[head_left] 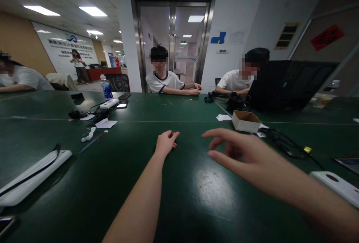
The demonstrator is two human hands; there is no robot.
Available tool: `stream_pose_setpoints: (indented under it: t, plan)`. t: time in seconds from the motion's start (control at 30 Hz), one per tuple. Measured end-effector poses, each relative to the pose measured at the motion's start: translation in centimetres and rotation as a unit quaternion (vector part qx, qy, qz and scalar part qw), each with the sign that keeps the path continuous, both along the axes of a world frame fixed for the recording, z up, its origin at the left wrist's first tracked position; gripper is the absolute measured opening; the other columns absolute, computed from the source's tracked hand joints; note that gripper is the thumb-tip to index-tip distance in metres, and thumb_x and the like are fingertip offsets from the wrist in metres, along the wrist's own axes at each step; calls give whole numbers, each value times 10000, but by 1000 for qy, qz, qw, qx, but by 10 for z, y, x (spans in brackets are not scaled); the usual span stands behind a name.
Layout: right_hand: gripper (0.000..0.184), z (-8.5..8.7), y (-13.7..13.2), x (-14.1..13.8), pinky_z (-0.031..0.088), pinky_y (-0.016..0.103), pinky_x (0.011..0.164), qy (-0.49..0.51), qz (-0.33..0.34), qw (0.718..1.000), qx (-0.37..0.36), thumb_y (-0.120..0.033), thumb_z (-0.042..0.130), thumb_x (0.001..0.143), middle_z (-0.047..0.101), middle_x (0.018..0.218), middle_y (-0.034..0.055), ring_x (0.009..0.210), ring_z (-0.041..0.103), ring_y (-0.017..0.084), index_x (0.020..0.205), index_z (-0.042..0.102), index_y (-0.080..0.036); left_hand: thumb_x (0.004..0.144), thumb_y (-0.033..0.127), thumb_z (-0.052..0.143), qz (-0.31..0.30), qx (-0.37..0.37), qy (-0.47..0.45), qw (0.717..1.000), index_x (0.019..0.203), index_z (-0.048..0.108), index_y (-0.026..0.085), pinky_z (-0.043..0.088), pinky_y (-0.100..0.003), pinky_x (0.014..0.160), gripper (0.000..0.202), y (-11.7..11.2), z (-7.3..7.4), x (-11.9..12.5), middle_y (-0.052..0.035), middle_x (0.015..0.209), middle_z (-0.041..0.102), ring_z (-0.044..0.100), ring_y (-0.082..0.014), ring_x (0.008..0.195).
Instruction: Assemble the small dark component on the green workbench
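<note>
On the green table, my left hand point(165, 144) rests near the middle with its fingers curled. A small dark object point(172, 134) shows between the thumb and fingers; its kind is too small to tell. To the right, my right hand point(241, 149) is raised over the table, slightly blurred. Its thumb and forefinger are apart, pointing left, and nothing is between them. Beyond that hand stands an open cardboard box point(245, 123), not touched by it.
A white power strip point(36, 175) lies at left, with a blue pen-like tool point(91, 144) behind it. Farther back are a water bottle point(106, 87) and a phone point(122, 104). Black cables point(283, 142) and a big black monitor point(291, 86) occupy the right. Two people sit opposite.
</note>
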State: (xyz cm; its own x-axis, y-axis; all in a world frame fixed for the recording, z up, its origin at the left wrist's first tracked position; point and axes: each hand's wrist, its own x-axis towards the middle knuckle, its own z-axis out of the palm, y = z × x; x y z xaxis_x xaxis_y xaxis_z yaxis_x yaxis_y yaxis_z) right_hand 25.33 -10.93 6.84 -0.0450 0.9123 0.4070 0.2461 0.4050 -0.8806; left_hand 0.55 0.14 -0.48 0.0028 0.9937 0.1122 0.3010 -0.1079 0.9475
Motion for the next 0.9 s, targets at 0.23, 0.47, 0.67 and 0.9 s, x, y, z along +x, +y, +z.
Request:
stream_pose_setpoints:
  t: [0.23, 0.47, 0.67, 0.9]
  plan:
    - [467, -25, 102, -90, 555, 297, 500, 104, 106, 939, -311, -274, 831, 721, 660, 705, 21, 519, 644, 182, 1111, 593, -180, 863, 525, 583, 11, -5, -204, 979, 911, 623, 143, 446, -175, 418, 387, 7, 4, 9, -64, 808, 677, 579, -88, 452]
    - [317, -63, 119, -100, 605, 263, 648, 288, 188, 901, -264, -159, 776, 773, 698, 841, 65, 623, 689, 143, 1055, 633, -133, 854, 550, 596, 10, -37, -319, 947, 946, 595, 132, 471, -166, 448, 428, 12, 2, 14, -58, 779, 658, 575, -76, 474]
    - [317, -70, 129, -102, 573, 206, 566, 296, 163, 912, -231, -111, 813, 699, 683, 757, 33, 572, 654, 115, 978, 664, -138, 918, 530, 482, 26, -68, -343, 937, 961, 607, 137, 459, -174, 459, 414, 16, 5, 19, -63, 874, 642, 510, -52, 477]
    - [293, -72, 132, -92, 519, 178, 512, 334, 58, 922, -189, -145, 842, 645, 673, 712, 28, 574, 647, 119, 865, 648, -156, 926, 444, 479, 77, -34, -288, 954, 978, 639, 147, 455, -165, 522, 341, 24, 1, 25, -6, 750, 495, 452, -68, 561]
